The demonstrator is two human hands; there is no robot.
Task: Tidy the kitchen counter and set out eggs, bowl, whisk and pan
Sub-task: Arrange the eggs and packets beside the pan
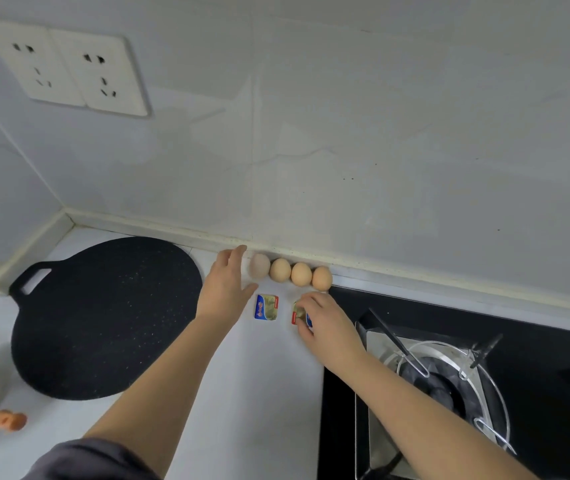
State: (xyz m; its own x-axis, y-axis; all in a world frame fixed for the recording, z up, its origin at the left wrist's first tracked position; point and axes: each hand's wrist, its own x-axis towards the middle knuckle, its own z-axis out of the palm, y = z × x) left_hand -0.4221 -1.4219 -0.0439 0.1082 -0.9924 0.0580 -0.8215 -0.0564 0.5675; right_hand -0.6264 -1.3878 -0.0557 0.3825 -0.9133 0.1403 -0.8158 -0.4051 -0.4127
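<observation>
Pinching small gold-and-blue foil butter packet (299, 312) on white counter (269, 375), right hand (325, 323) at centre frame, fingers curled over it. Left hand (228, 289) spread, fingers straight, just beside leftmost of four tan eggs (301, 274); contact unclear. Eggs in row along wall edge, centre. Second matching packet (267, 307) between hands. Round black speckled flat pan (103, 317) left of centre. Gas burner (449, 386) lower right.
</observation>
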